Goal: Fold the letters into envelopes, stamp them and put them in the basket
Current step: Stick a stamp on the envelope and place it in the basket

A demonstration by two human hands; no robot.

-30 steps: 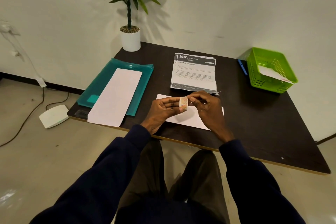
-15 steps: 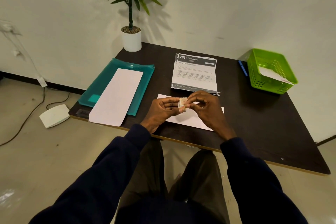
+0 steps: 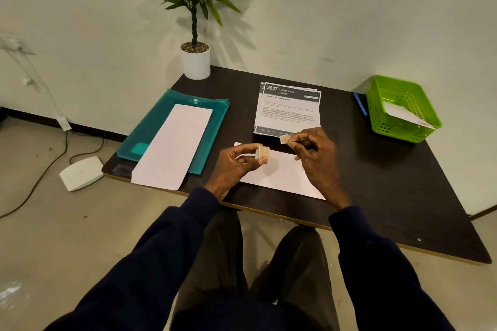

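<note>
1 stamp (image 3: pixel 284 139), R hand (image 3: pixel 317 153) (pinch)

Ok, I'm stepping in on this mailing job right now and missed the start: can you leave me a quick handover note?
Left hand grips the stamp roll; right hand pinches a single stamp, apart from the roll.
Both are over the flat envelope at the table's near edge; no stamp visible on it.
Done: one white envelope lies in the green basket.
Left: stick the stamp on, put this envelope in the basket, then handle the printed letters behind it.
</note>
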